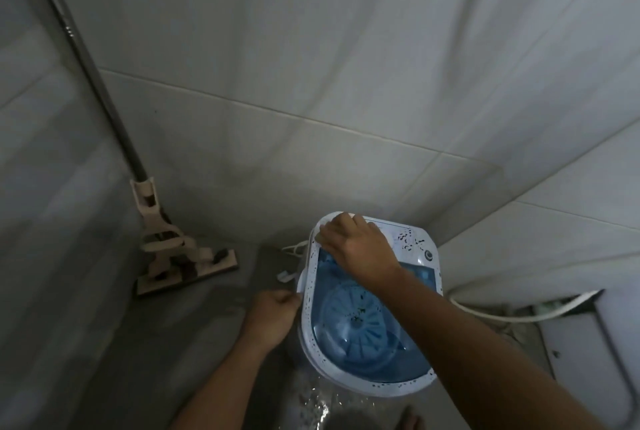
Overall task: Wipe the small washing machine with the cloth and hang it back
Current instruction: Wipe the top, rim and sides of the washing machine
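Note:
The small washing machine (pixel 367 384) stands on the wet floor, white with dark specks and a blue see-through lid (pixel 360 322). My right hand (pixel 356 246) lies on its far left corner with the fingers spread flat. A pale strip that may be the cloth (pixel 350 214) peeks out beyond the fingertips; the rest is hidden under the hand. My left hand (pixel 273 317) is at the machine's left side, fingers curled against its edge as if gripping it.
A beige flat mop (pixel 180 256) leans in the left corner, its handle running up the wall. A white hose (pixel 502 317) curves behind the machine on the right beside a white fixture (pixel 616 343). Tiled walls close in behind. Water glistens on the floor (pixel 318 402).

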Demonstrator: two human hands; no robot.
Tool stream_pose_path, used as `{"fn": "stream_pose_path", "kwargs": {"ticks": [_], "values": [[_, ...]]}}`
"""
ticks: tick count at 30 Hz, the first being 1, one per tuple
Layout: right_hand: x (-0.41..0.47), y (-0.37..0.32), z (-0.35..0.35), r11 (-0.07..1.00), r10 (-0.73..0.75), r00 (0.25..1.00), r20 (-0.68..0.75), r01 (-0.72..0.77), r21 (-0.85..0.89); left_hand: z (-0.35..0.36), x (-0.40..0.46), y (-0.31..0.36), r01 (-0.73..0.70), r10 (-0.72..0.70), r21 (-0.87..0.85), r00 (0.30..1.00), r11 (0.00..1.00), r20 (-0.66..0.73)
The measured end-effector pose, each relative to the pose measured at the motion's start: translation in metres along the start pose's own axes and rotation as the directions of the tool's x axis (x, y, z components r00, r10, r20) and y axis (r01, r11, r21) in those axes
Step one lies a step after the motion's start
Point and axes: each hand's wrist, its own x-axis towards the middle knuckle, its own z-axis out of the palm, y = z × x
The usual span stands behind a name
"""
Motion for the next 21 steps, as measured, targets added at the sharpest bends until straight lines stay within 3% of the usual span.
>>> {"fn": "stream_pose_path", "kwargs": {"ticks": [2,5,8,11,16,21], "values": [[0.003,0.003,-0.009,0.997,0.012,1.000,0.025,-0.014,0.080,0.000,0.000,-0.002,-0.005,0.005,0.008,1.000,1.000,0.004],[0.019,0.006,-0.021,0.968,0.145,0.989,-0.023,-0.137,0.212,0.002,0.002,-0.003,-0.002,0.002,0.010,1.000,1.000,0.011],[0.032,0.009,-0.019,0.957,0.237,0.971,-0.010,-0.232,0.173,0.003,0.006,-0.006,0.006,-0.006,-0.007,1.000,1.000,0.015],[0.023,0.001,-0.004,0.980,0.176,0.984,0.008,-0.176,0.089,0.004,0.009,-0.007,0.039,-0.040,-0.092,0.999,0.995,-0.013],[-0.003,-0.001,0.000,0.997,-0.056,0.996,0.071,0.052,0.051,0.005,0.011,-0.008,0.087,-0.083,-0.247,0.996,0.965,0.025],[0.018,-0.001,-0.022,0.992,0.013,1.000,0.000,-0.013,0.123,0.005,0.010,-0.005,0.094,-0.087,-0.270,0.995,0.958,0.040]]}}
